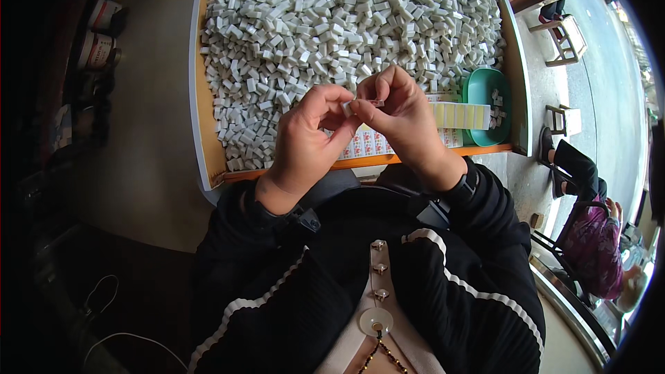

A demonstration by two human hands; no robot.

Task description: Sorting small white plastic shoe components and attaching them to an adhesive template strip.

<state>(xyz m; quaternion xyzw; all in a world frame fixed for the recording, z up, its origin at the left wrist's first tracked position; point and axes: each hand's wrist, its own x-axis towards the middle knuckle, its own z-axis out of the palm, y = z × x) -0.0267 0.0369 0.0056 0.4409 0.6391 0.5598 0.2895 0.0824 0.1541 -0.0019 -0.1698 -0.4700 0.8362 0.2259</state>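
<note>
Above the near part of a shallow wooden tray, my hands meet at the fingertips. My left hand is closed in a pinch on a small white block. The thumb of my right hand presses against it, and a small reddish-printed sticker shows at the right fingers, partly hidden by them. Under my hands lies a sheet of printed stickers. A strip with pale yellow sections extends right from behind my right hand onto the rim of a green bowl.
A large heap of loose white blocks fills most of the tray. Several blocks lie inside the green bowl. Round containers stand at the far left. At right are two stools and a seated person.
</note>
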